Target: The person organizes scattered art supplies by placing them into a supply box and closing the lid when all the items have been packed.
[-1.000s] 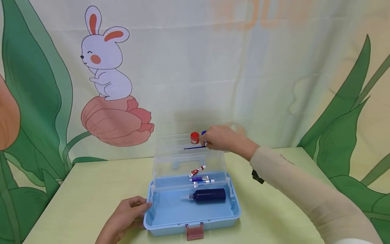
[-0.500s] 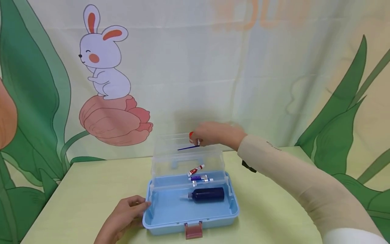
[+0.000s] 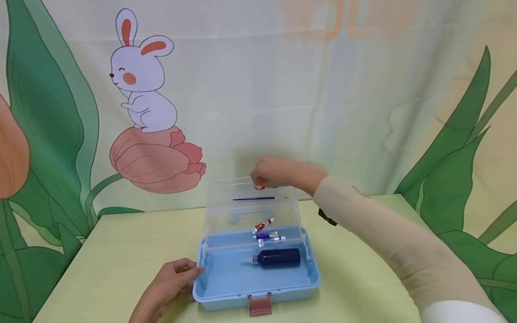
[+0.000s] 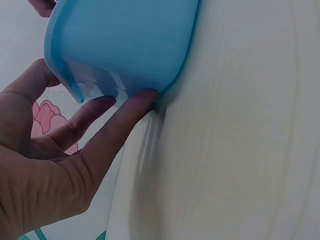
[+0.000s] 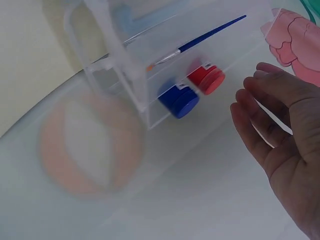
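A light blue storage box [image 3: 226, 278] stands on the table with its clear upper part [image 3: 214, 220] raised at the back. My left hand [image 3: 173, 280] holds its left end, thumb at the rim and fingers along the outer wall [image 4: 125, 45]. Over the back of the clear part is my right hand [image 3: 278, 172], fingers loosely bent just off a red-lidded jar [image 5: 207, 79] and holding nothing. Beside that jar sits a blue-lidded one [image 5: 179, 101], hidden behind the hand in the head view. A blue paintbrush [image 3: 254, 198] lies in front of the jars.
A dark blue squeeze bottle [image 3: 278, 257] lies inside the box. Behind it are a red paint tube [image 3: 262, 225], a purple tube [image 3: 265, 235] and a blue-and-white tube [image 3: 272, 241]. A rabbit-print cloth [image 3: 234, 89] hangs behind the table [image 3: 121, 251].
My right hand has moved left from the blue-lidded jar to the red-lidded one. The paintbrush's bristle end, earlier covered by the hand, now shows. The left hand keeps its place.
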The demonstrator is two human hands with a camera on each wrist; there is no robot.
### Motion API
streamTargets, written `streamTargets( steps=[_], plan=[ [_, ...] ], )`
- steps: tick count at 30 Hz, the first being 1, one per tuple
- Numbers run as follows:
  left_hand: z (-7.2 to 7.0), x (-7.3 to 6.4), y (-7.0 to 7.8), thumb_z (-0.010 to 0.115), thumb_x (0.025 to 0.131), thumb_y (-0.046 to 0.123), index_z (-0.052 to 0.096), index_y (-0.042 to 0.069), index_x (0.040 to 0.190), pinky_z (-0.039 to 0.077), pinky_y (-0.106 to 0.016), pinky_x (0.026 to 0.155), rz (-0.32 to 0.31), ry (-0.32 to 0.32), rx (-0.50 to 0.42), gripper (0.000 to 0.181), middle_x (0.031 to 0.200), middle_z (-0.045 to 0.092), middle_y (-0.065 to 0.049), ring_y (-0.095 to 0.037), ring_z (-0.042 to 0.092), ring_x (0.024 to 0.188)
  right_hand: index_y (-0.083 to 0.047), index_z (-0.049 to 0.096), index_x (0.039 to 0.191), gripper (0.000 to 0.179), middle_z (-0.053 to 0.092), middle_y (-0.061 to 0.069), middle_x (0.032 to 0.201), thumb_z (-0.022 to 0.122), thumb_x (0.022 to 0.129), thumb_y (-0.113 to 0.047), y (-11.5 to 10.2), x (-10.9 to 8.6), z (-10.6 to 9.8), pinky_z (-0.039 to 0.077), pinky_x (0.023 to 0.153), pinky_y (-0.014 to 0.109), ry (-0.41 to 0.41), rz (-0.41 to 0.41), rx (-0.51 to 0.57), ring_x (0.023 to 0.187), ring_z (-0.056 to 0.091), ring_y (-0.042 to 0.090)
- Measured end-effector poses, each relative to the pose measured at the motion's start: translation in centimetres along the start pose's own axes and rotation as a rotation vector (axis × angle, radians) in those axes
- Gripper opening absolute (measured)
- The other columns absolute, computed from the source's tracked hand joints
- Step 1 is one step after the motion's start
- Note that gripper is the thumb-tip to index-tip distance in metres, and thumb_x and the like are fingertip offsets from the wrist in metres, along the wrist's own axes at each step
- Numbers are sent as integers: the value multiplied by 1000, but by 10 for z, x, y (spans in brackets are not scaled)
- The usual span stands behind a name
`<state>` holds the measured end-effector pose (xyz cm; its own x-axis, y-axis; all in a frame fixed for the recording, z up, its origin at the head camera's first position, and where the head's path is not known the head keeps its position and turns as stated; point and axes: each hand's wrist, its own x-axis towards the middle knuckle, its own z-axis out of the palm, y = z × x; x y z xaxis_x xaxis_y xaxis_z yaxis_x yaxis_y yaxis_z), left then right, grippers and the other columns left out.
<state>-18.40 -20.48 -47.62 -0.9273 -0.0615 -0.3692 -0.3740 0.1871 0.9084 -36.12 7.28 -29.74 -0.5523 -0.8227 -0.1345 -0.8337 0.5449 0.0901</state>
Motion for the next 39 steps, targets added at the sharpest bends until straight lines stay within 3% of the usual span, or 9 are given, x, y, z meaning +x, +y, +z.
streamTargets(
  steps=[5,10,14,17,21,27,30,34,39],
  plan=[
    [0,0,1,69,95,11,62,-3,103,60,-39,65,-2,0,-2,18,103,65,-16,-24,68,78,-3,75,104,11,73,6,98,68,95,-3,16,-17,11,55,86,31,60,14,22,88,61,21],
    [1,-1,1,69,95,11,61,-4,102,61,-39,65,10,-15,-19,18,101,64,-16,-24,68,78,-5,74,110,16,72,8,108,71,95,-7,27,-46,29,57,90,35,132,115,60,99,65,23],
    [3,-2,1,69,95,12,61,-3,102,61,-39,64,12,-15,-20,18,101,63,-16,-25,69,78,-7,74,111,18,71,9,110,72,93,-7,29,-73,52,57,85,37,260,176,44,94,66,24],
    [3,-2,0,68,95,12,60,-3,103,60,-39,64,11,-21,-15,19,101,64,-17,-25,69,79,-5,71,113,21,71,11,109,69,92,-3,26,-94,76,58,80,38,352,217,116,89,67,25],
    [-1,-2,2,68,95,13,58,-5,106,61,-40,66,23,-78,-18,23,105,64,-17,-25,69,82,-2,65,120,28,69,15,114,63,93,1,11,-120,110,60,78,38,358,317,416,92,70,25],
    [-20,-2,7,65,99,20,51,-14,122,61,-42,77,74,-253,4,43,115,62,-19,-25,69,94,-2,57,132,33,63,20,127,62,100,-9,-19,-142,144,62,74,37,220,442,1075,96,71,28],
    [-27,-2,11,63,101,22,44,-17,134,61,-43,82,81,-311,5,55,123,61,-23,-27,68,99,-2,49,143,46,55,24,138,63,101,-16,-28,-147,152,62,80,43,193,455,1320,106,68,29],
    [-28,1,17,56,103,18,37,-12,144,60,-46,85,96,-303,-47,55,139,52,-28,-32,68,107,-3,36,154,62,45,29,146,63,101,-16,-30,-150,158,60,83,47,182,446,1483,108,68,32],
    [-24,6,26,53,104,14,39,-6,144,61,-49,81,140,-258,-40,47,141,51,-30,-36,69,106,-6,33,157,67,42,32,148,64,98,-6,-24,-151,160,60,84,49,160,438,1596,104,70,35]
  ],
)
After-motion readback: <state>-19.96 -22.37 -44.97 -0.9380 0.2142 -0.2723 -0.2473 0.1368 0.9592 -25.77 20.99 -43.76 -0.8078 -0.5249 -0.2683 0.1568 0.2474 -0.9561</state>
